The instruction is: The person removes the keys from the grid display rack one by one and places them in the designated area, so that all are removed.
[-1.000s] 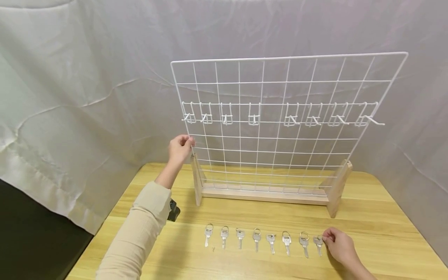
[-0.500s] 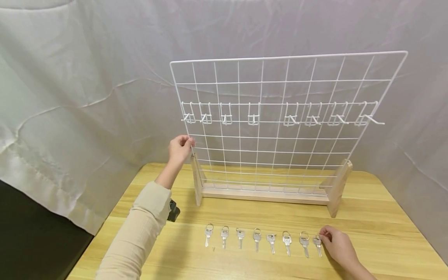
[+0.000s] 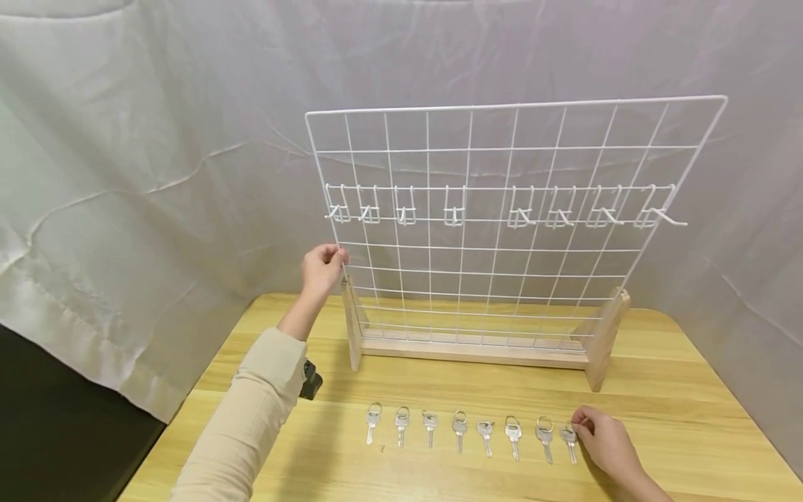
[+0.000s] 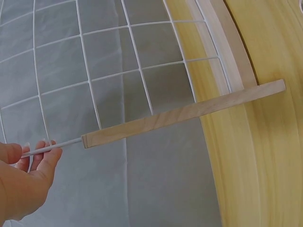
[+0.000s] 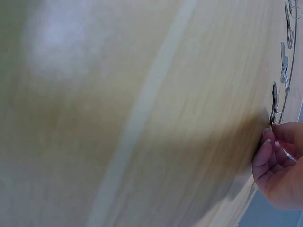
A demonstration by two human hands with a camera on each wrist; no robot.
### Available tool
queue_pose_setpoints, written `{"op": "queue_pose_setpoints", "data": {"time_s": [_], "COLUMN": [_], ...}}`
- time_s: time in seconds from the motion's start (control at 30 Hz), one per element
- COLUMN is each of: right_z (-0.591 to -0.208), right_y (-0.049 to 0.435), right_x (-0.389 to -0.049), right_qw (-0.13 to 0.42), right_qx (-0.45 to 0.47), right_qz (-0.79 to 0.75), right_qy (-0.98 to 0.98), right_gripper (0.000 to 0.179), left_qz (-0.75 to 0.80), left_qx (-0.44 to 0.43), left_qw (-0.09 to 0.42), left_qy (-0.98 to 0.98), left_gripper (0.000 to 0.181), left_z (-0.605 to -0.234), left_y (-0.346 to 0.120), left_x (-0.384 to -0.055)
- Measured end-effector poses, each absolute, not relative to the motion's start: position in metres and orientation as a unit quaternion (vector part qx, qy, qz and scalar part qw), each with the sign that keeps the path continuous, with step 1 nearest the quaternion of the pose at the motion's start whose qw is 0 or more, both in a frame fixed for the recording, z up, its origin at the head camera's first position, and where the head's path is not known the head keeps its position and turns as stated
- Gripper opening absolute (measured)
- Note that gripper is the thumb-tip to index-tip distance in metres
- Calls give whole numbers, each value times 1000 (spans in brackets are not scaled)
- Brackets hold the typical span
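My left hand (image 3: 322,270) pinches the left edge wire of a white wire grid (image 3: 472,107), just above its wooden stand (image 3: 474,351). The left wrist view shows the thumb and fingers (image 4: 49,160) meeting around that wire. Several silver keys with rings lie in a row on the table in front of the stand. At the row's right end, my right hand (image 3: 607,440) pinches the rightmost key (image 3: 569,435) by its ring; the key still lies on the table. In the right wrist view the fingertips (image 5: 266,135) meet beside that key's ring.
Several white hooks (image 3: 454,215) hang in a row across the grid, their prongs facing forward. A black object (image 3: 311,381) shows beside the left sleeve. Grey cloth (image 3: 188,139) surrounds the wooden table (image 3: 684,390). A tiny scrap (image 3: 382,449) lies near the left keys.
My right hand has shifted slightly left and up at the rightmost key, whose top has moved a little with it. The left hand keeps its hold on the grid wire.
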State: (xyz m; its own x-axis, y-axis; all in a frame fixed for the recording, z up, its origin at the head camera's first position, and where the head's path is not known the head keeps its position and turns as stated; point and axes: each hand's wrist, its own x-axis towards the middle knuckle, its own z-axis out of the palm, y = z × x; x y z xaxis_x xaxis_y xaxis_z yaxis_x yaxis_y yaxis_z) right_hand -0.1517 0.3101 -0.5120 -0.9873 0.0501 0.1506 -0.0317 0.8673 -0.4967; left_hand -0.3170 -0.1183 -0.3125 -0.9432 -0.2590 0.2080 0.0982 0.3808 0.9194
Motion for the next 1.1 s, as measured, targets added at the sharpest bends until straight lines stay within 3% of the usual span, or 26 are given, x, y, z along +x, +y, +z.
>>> {"op": "queue_pose_setpoints", "data": {"time_s": [0.9,1.1], "right_z": [-494,-471], "right_y": [323,333], "right_x": [-152,-157], "right_qw": [62,131], "right_qx": [4,31], "right_qz": [251,252], "right_qy": [-966,-958], "right_gripper": [5,13], "left_qz": [-577,-562], "left_qx": [-13,-21], "left_qw": [194,204], "left_qy": [-793,-801], "left_gripper": [29,35], "left_z": [-320,-332], "left_y": [-116,-120], "left_x": [-317,-308]}}
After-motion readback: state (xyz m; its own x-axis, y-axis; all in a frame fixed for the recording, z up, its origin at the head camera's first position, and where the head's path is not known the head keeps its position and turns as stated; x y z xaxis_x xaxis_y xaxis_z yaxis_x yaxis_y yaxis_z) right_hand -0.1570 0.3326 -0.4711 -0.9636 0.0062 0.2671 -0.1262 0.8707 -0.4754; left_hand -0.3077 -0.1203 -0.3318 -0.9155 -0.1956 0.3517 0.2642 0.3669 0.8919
